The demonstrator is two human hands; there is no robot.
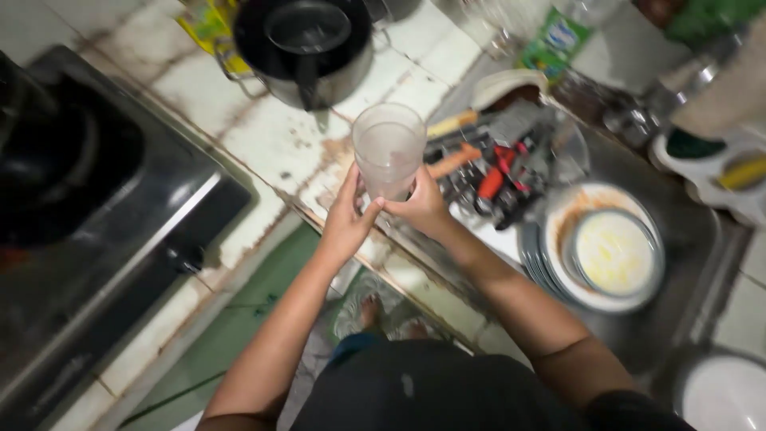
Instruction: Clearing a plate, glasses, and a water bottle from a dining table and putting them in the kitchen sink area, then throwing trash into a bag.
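A tall cloudy clear plastic cup (388, 148) is held upright over the tiled counter's front edge. My left hand (348, 217) grips its lower left side and my right hand (421, 204) grips its lower right side, thumbs meeting under its base. The cup looks empty. Just right of it, the sink (686, 239) holds dirty dishes.
A black pot with a lid (307, 48) stands on the white tiled counter (263, 136). A gas stove (88, 215) fills the left. In the sink lie utensils with red and orange handles (487, 172), stacked plates and a bowl (610, 255). A detergent pouch (554, 40) stands behind.
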